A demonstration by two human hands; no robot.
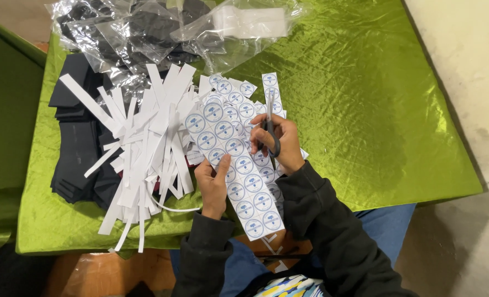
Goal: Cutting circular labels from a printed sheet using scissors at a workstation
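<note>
My left hand (212, 184) pinches the left edge of a long white sticker sheet (239, 170) printed with two columns of round blue-and-white labels. My right hand (277, 142) holds a pair of scissors (270, 124) with dark handles, blades pointing away from me over the upper part of the sheet. Under the sheet lie more strips of round stickers (230, 99). Both arms wear dark sleeves.
A heap of white paper strips (145, 143) lies left of the hands on the green cloth-covered table (365, 110). Stacks of black pieces (79, 148) sit further left. Clear plastic bags (145, 33) lie at the table's far edge. Paper scraps lie on the floor near my knees.
</note>
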